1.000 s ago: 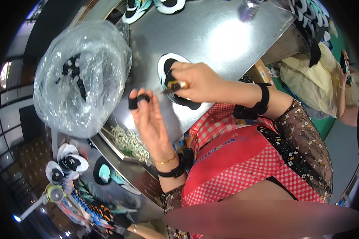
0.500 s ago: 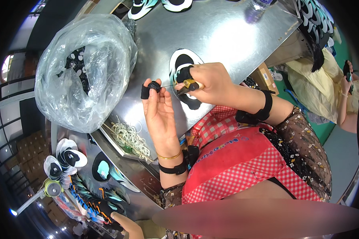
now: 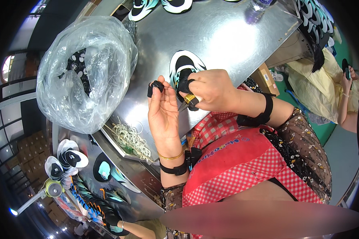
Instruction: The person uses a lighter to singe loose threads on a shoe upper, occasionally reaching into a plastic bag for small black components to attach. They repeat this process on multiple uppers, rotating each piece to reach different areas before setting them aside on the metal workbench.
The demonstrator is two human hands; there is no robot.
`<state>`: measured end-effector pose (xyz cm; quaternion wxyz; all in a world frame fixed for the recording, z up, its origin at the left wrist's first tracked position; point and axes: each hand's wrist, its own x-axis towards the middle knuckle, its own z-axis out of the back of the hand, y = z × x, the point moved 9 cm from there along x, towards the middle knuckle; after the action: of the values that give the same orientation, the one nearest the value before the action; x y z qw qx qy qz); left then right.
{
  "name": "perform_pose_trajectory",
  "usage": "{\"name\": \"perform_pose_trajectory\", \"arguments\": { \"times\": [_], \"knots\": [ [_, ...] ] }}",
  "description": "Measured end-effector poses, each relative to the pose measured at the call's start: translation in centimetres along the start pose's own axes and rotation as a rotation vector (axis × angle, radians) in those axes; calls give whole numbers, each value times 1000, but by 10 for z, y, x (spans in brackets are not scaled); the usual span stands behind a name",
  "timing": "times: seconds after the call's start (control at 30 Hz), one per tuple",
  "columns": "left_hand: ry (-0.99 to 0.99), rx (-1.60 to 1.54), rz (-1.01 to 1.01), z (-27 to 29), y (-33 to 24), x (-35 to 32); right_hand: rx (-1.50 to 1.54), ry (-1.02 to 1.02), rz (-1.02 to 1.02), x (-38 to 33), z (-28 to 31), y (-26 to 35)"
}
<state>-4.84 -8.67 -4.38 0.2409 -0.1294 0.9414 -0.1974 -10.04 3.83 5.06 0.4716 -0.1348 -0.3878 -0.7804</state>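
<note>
My left hand is raised palm up over the metal table and pinches a small black piece between its fingertips. My right hand sits just to the right of it, fingers closed on small scissors with a gold-coloured grip. Under both hands lies a black, white and teal shoe upper, partly covered by my right fingers. Both wrists wear black straps.
A big clear plastic bag with black pieces inside stands at the left. A bundle of pale cords lies in a tray by the table edge. More shoe uppers are stacked lower left. Another person sits at the far right.
Both hands have drawn closer together and nearer to me. The right hand with the scissors now sits right beside the left fingertips that hold the black piece.
</note>
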Motion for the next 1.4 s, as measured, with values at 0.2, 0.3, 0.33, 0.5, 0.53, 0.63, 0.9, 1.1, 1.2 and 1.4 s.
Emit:
{"name": "perform_pose_trajectory", "arguments": {
  "times": [0.2, 0.3, 0.33, 0.5, 0.53, 0.63, 0.9, 1.1, 1.2, 1.4],
  "knots": [
    [51, 0, 1, -4, 4, -1, 11, -17, -11, 1, 2, 0],
    [132, 141, -3, -12, 9, -2, 26, -32, -31, 2, -1, -3],
    [184, 188, 6, -19, 15, -5, 43, -42, -46, 3, -1, -4],
    [145, 368, -243, -28, -15, -12, 19, 48, -153, -4, -3, -19],
    [141, 366, -244, -31, -14, -15, 5, 125, -179, -8, -7, -20],
    [34, 1020, -520, -42, -19, -27, 51, 106, -188, -7, -6, -20],
    [46, 1396, -689, -57, -25, -22, 569, -86, -420, -14, 2, -63],
    [221, 1316, -645, -39, -13, 8, -60, 240, 156, -40, -7, -36],
    [211, 1354, -603, -35, 2, 20, -62, -5, 147, -36, -2, -43],
    [387, 2029, -948, -53, 40, -22, 708, 11, -720, -41, -28, -94]
  ]
}}
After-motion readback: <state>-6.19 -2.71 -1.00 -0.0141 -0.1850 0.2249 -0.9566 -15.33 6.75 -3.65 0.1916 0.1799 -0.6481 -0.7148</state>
